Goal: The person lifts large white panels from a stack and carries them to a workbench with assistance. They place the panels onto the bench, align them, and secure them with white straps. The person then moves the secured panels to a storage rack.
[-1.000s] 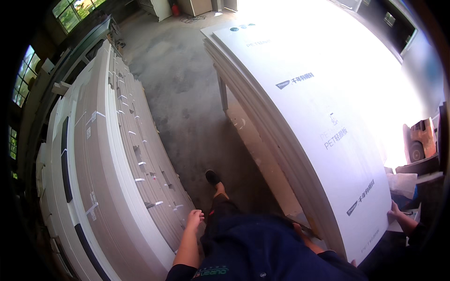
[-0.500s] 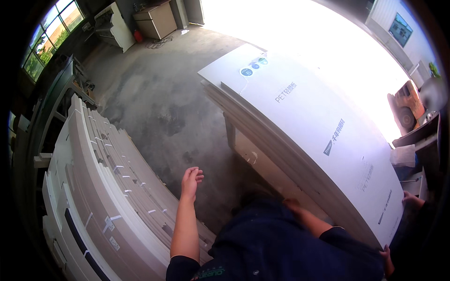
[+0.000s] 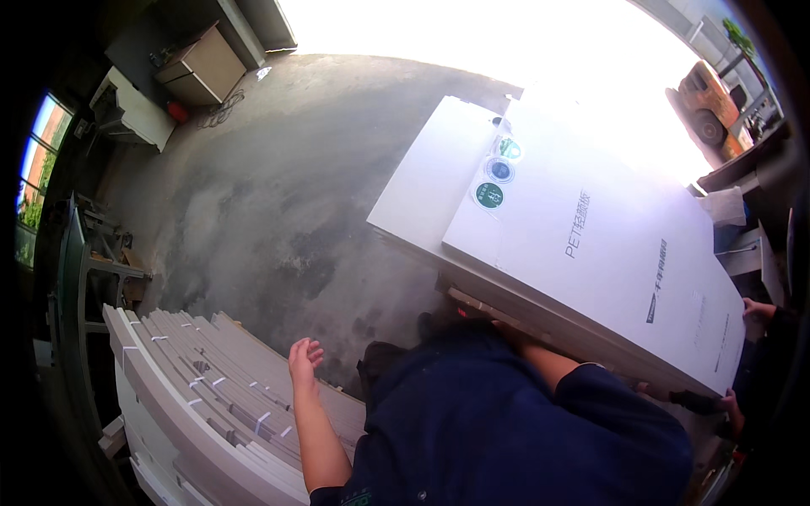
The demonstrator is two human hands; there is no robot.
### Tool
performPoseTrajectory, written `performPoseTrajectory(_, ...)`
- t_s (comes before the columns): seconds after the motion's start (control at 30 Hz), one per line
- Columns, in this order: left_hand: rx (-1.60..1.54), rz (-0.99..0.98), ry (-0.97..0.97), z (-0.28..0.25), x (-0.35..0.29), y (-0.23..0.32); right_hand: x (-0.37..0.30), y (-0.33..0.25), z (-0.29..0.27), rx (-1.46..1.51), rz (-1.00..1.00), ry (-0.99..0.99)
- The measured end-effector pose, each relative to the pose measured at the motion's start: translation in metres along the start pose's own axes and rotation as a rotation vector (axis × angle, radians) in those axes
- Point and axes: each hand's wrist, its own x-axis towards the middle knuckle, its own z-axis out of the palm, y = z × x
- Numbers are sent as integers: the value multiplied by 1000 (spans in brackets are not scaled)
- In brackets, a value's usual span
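My left hand is held up over the floor gap between two stacks. It is empty, its fingers loosely bent and apart. My right hand reaches to the near long side of the large white board; its fingers are hidden by my dark shirt and the board's side. This top board carries round stickers and printing. It lies on another white board, which sticks out past it at the left end. At the right end, a co-worker's hands are at the board's edge.
On my left stands a stack of long pale panels with white ties. Behind it is a dark metal frame. A cabinet, a red bottle-shaped object and coiled cable are at the back left. An orange vehicle stands outside.
My view has turned to the right. More of the lower board shows beyond the top board's left end. My left hand stays raised and empty.
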Motion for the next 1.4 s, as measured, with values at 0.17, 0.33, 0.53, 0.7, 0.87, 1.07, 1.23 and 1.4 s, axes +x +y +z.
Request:
performPoseTrajectory(0.17, 85, -22, -199, 33, 114, 70, 37, -97, -54, -51, 244, 139)
performPoseTrajectory(0.33, 204, -2, -514, 119, 235, 170, 51, -68, 63, 357, 586, 181)
performPoseTrajectory(0.53, 485, 206, -924, 258, 287, 307, 116, -246, -14, 1482, 1140, 885)
performPoseTrajectory(0.7, 619, 411, -1189, 367, 254, 359, 135, -341, -83, 1718, 980, 1464)
performPoseTrajectory(0.87, 721, 636, -1353, 441, 210, 353, 129, -343, -143, 1626, 867, 2107)
performPoseTrajectory(1.07, 827, 981, -1442, 547, 198, 351, 140, -342, -209, 1176, 998, 2267)
performPoseTrajectory(1.23, 943, 1092, -1665, 668, 168, 329, 166, -333, -206, 1039, 1062, 2363)
performPoseTrajectory(1.4, 1213, 1056, -1850, 757, 155, 282, 175, -301, -207, 825, 1364, 2298)
